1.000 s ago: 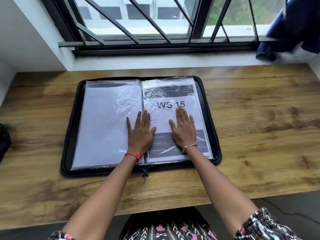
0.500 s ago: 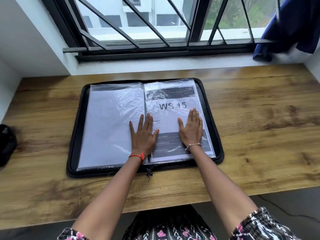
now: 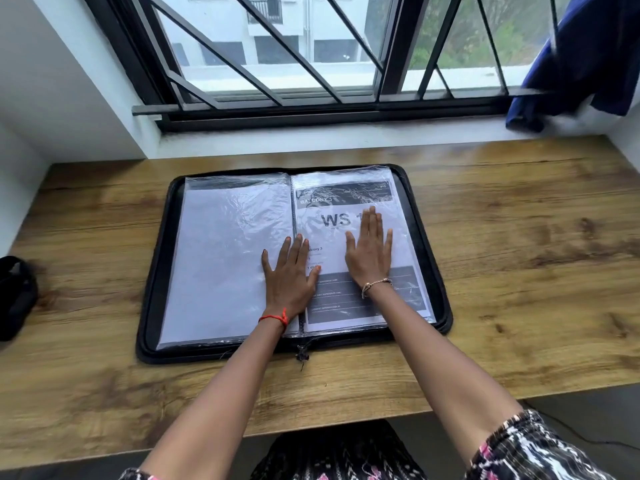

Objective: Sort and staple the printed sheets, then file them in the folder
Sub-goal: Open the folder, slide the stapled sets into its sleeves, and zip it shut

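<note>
A black zip folder lies open on the wooden desk. Its right plastic sleeve holds a printed sheet headed "BALCONY 3" and "WS". The left sleeve shows a blank white page. My left hand lies flat with straight fingers across the folder's spine. My right hand presses flat on the printed sheet, its fingertips covering part of the large "WS" title.
A barred window runs along the back above a white sill. A blue cloth hangs at the top right. A black object sits at the desk's left edge. The desk's front edge is near my lap.
My right hand has slid up the printed sheet toward the title. My left hand has stayed flat on the spine. The camera has tilted up and moved closer.
</note>
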Demonstrator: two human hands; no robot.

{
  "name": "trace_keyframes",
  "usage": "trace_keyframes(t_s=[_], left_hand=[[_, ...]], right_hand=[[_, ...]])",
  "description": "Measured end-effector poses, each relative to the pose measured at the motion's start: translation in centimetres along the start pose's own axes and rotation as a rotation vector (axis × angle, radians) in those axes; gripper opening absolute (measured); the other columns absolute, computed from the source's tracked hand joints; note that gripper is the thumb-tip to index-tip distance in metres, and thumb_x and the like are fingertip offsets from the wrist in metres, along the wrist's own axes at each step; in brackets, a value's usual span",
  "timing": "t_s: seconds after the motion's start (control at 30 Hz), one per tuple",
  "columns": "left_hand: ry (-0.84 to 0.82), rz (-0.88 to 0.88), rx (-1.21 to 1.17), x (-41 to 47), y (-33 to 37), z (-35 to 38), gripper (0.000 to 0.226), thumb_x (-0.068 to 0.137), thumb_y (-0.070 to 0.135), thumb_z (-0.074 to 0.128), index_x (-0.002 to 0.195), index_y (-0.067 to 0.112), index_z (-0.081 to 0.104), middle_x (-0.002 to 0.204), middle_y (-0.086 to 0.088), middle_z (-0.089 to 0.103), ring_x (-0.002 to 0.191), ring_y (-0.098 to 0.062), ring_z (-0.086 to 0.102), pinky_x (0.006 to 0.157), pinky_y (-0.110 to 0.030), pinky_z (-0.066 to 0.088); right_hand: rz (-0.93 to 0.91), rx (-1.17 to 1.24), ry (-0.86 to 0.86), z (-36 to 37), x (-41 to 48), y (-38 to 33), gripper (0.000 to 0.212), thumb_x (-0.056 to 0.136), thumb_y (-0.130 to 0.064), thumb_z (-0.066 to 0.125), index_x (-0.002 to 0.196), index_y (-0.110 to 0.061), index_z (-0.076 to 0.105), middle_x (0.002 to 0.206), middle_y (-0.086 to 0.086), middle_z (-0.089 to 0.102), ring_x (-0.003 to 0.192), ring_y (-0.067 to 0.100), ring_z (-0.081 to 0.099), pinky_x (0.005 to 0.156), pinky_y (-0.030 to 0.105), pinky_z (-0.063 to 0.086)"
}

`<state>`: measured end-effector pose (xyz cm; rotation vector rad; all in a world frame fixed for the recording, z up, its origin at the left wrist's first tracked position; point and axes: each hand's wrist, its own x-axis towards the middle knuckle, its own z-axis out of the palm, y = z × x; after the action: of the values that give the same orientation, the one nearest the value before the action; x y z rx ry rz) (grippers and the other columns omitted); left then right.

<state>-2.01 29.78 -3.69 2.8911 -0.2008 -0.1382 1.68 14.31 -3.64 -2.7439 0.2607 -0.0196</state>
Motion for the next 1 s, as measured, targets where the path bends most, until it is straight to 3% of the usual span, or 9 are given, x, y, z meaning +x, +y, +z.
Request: trace_keyframes(t_s=[0.1,0.17,0.33,0.43,0.53,0.73,1.0], left_hand=[[0.015,-0.007,-0.044,0.6,-0.4,-0.4,0.077,0.08,0.057,0.008,0.147,0.022,0.023,0.156,0.005,0.019,0.144,-0.014,0.013,0.11,-0.048,0.003],[0.026,0.014,-0.044,0.7,-0.8,-0.4,0.083,0.077,0.059,0.002,0.148,0.022,0.022,0.156,0.005,0.018,0.143,-0.014,0.013,0.108,-0.045,0.005],[0.051,0.04,0.02,0.7,-1.1,0.4,0.075,0.083,0.057,0.002,0.15,0.023,0.009,0.158,0.007,0.004,0.146,-0.013,-0.001,0.108,-0.05,-0.016],[0.049,0.029,0.034,0.7,-1.0,0.4,0.074,0.085,0.057,0.004,0.149,0.022,0.014,0.158,0.006,0.006,0.145,-0.013,-0.002,0.107,-0.055,-0.02],[0.075,0.021,0.026,0.7,-1.0,0.7,0.07,0.087,0.055,0.011,0.148,0.022,0.021,0.157,0.007,0.011,0.145,-0.012,0.001,0.108,-0.059,-0.013],[0.122,0.029,0.014,0.7,-1.2,1.2,0.065,0.089,0.052,0.024,0.145,0.02,0.033,0.155,0.004,0.023,0.144,-0.014,0.014,0.108,-0.063,-0.002],[0.105,0.014,-0.013,0.6,-1.1,1.1,0.067,0.088,0.055,0.02,0.147,0.023,0.026,0.157,0.008,0.014,0.144,-0.01,0.004,0.11,-0.059,-0.011]], right_hand=[[-0.156,0.021,-0.061,0.3,1.8,-2.6,0.059,0.101,-0.034,0.026,0.149,-0.015,-0.002,0.158,0.0,-0.008,0.145,0.012,-0.007,0.115,0.036,-0.01],[-0.254,-0.02,-0.114,0.8,3.2,-4.2,0.057,0.101,-0.034,0.025,0.149,-0.016,0.001,0.158,-0.001,-0.006,0.145,0.011,-0.006,0.116,0.036,-0.008],[-0.385,-0.078,-0.215,1.5,6.2,-7.0,0.054,0.102,-0.033,0.021,0.15,-0.017,0.002,0.158,-0.004,-0.006,0.145,0.01,-0.007,0.115,0.037,-0.007],[-0.349,-0.077,-0.299,1.8,7.8,-7.0,0.056,0.102,-0.037,0.019,0.149,-0.016,-0.001,0.158,-0.004,-0.009,0.145,0.01,-0.01,0.115,0.039,-0.009],[-0.289,-0.097,-0.319,1.8,9.1,-5.8,0.058,0.101,-0.043,0.016,0.149,-0.018,-0.002,0.157,-0.004,-0.01,0.145,0.011,-0.01,0.114,0.043,-0.012],[-0.142,-0.099,-0.239,0.2,10.8,-0.1,0.065,0.097,-0.052,0.014,0.149,-0.016,-0.004,0.158,-0.002,-0.008,0.145,0.012,-0.007,0.116,0.042,-0.008],[0.01,-0.073,-0.107,-1.0,10.9,4.3,0.067,0.097,-0.052,0.019,0.149,-0.014,-0.001,0.158,0.0,-0.004,0.145,0.012,-0.004,0.115,0.04,-0.009]])
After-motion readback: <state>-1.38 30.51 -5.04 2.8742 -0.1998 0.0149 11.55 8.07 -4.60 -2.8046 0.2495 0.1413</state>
